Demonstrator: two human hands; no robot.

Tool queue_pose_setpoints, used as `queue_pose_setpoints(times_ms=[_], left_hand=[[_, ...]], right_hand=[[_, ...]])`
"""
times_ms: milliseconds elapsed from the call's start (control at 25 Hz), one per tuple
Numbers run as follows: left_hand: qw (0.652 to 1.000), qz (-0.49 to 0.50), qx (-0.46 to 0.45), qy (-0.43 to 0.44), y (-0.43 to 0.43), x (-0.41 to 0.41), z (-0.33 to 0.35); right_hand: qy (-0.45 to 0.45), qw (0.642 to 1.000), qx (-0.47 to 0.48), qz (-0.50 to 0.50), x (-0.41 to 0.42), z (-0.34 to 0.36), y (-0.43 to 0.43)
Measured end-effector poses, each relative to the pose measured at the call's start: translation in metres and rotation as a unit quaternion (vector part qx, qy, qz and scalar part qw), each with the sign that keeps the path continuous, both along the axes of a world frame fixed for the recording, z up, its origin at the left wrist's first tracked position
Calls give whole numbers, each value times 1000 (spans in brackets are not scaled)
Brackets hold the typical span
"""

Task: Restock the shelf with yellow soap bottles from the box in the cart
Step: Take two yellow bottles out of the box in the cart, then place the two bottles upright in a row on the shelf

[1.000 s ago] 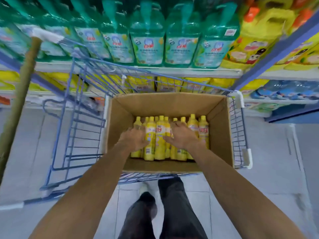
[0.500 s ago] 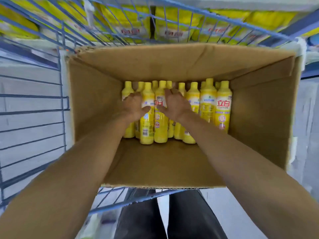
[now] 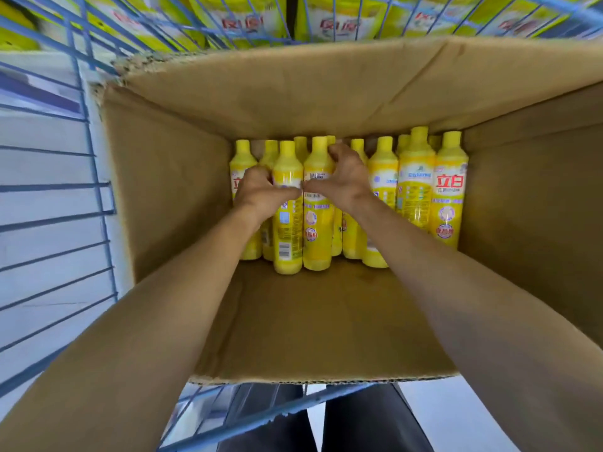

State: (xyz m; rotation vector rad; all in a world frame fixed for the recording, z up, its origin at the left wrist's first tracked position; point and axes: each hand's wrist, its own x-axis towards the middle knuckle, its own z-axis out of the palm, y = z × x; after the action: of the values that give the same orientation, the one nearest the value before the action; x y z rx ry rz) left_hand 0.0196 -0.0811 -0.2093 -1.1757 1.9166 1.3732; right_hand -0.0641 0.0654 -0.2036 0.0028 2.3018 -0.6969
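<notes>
Drawn together since, the left hand [image 3: 261, 195] and right hand [image 3: 342, 181] each grip yellow soap bottles [image 3: 416, 184] standing in the box [image 3: 169, 190].

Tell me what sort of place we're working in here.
Most likely a supermarket aisle for cleaning goods. A blue wire cart holds a cardboard box of identical yellow soap bottles, and beyond the cart's mesh sit rows of yellow retail packs, apparently on a shelf.
</notes>
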Motion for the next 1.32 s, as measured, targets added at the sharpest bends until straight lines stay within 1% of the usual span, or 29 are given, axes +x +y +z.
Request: queue_pose_setpoints(times_ms=[160, 240, 360, 440, 560, 720, 880, 1120, 1240, 1320], left_hand=[[992, 84, 75, 52, 7, 7, 12], [988, 108, 87, 67, 14, 11, 19], [980, 145, 113, 77, 13, 22, 23], [976, 150, 128, 93, 9, 28, 35], [970, 160, 138, 122, 5, 35, 65], [952, 167, 170, 191, -4, 31, 140], [930, 119, 196, 287, -20, 4, 240], [902, 23, 147, 406, -19, -41, 403], [876, 9, 130, 464, -11, -59, 467], [860, 4, 123, 495, -4, -73, 502]], right_hand=[[-73, 991, -74, -79, 0, 0, 13], [-94, 990, -83, -64, -1, 6, 14], [-99, 986, -121, -64, 0, 15, 18], [-101, 980, -157, -74, 6, 26, 22], [-78, 977, -188, -64, 18, 54, 27], [-27, 959, -268, -93, 10, 129, 27], [34, 938, -330, -96, -13, 233, 21], [162, 890, -411, -116, -40, 392, 31], [215, 859, -453, -103, -52, 463, 39], [233, 842, -477, -96, -63, 503, 43]])
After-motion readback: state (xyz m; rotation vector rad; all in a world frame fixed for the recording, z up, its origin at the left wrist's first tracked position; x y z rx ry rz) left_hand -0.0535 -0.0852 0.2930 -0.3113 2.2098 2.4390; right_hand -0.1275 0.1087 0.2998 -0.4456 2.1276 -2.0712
